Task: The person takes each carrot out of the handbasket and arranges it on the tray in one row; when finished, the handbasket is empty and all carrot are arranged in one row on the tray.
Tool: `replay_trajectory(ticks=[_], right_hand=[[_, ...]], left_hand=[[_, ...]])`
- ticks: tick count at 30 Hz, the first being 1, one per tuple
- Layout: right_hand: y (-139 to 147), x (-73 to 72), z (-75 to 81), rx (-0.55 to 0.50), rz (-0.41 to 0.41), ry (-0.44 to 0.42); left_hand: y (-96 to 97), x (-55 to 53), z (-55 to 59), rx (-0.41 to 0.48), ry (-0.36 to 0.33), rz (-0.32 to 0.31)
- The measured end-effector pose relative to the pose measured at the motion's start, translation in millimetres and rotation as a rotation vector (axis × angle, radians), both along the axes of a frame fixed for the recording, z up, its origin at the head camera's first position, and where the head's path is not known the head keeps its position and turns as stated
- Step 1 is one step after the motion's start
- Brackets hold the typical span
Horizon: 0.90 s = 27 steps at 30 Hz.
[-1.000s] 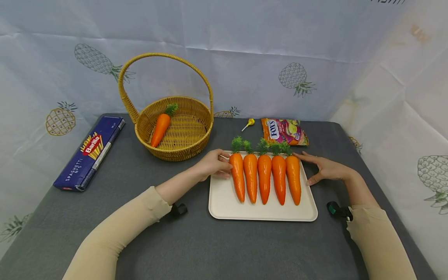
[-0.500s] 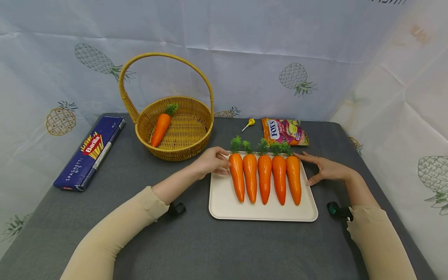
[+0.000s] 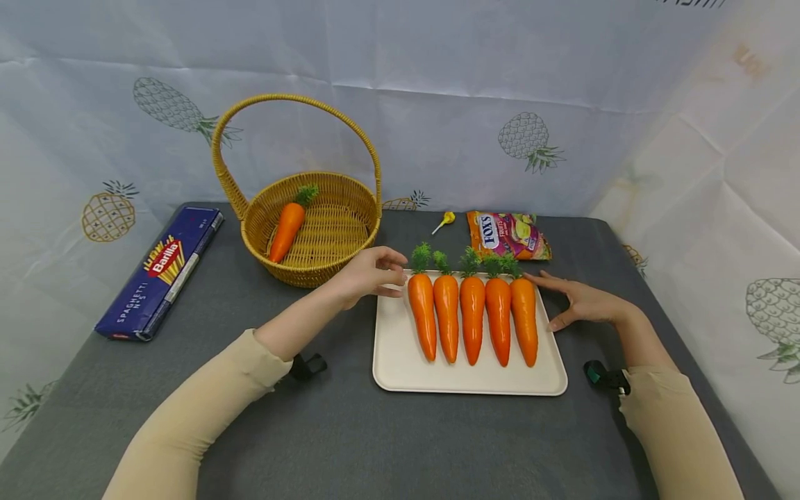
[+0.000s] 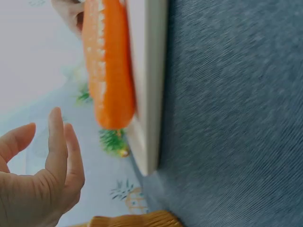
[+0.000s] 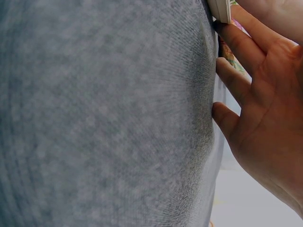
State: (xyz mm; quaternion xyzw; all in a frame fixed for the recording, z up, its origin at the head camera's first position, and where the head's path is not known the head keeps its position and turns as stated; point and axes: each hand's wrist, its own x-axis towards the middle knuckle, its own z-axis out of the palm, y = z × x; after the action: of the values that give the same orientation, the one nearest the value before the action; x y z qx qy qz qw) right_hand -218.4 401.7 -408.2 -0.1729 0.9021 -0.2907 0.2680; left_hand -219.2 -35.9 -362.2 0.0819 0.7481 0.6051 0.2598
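Several orange carrots (image 3: 472, 316) with green tops lie side by side on a cream tray (image 3: 394, 371). My left hand (image 3: 369, 274) hovers over the tray's upper left corner, beside the leftmost carrot (image 3: 422, 316). In the left wrist view, its fingers (image 4: 57, 151) are loosely bent, hold nothing and stand apart from the carrot (image 4: 111, 71). At the tray's right side is my right hand (image 3: 581, 300), thumb and fingers spread along the edge. The right wrist view shows fingertips (image 5: 229, 35) touching the tray corner (image 5: 221, 8).
A wicker basket (image 3: 309, 276) with a tall handle stands behind my left hand, one carrot (image 3: 287, 232) inside. The blue spaghetti box (image 3: 159, 274) lies at far left. A yellow lollipop (image 3: 446, 219) and a candy bag (image 3: 509, 236) lie behind the tray.
My left hand has drawn away from the leftmost carrot, up and to the left. That carrot has shifted slightly left. The right hand has stayed still.
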Motion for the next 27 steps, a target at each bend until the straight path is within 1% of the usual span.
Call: replay_trajectory(ticks=[7, 13, 20, 27], right_hand=[[0, -0.2, 0.5, -0.004, 0.005, -0.004], [1, -0.4, -1.0, -0.006, 0.007, -0.003], [2, -1.7, -3.0, -0.007, 0.006, -0.002], [1, -1.7, -2.1, -0.008, 0.009, -0.004]], left_hand=[[-11.0, -0.6, 17.7, 0.054, 0.046, 0.009], [-20.1, -3.0, 28.9, 0.058, 0.08, 0.032], [-34.3, -7.9, 38.6, 0.089, 0.084, 0.081], [-47.4, -17.1, 44.0, 0.146, 0.069, 0.147]])
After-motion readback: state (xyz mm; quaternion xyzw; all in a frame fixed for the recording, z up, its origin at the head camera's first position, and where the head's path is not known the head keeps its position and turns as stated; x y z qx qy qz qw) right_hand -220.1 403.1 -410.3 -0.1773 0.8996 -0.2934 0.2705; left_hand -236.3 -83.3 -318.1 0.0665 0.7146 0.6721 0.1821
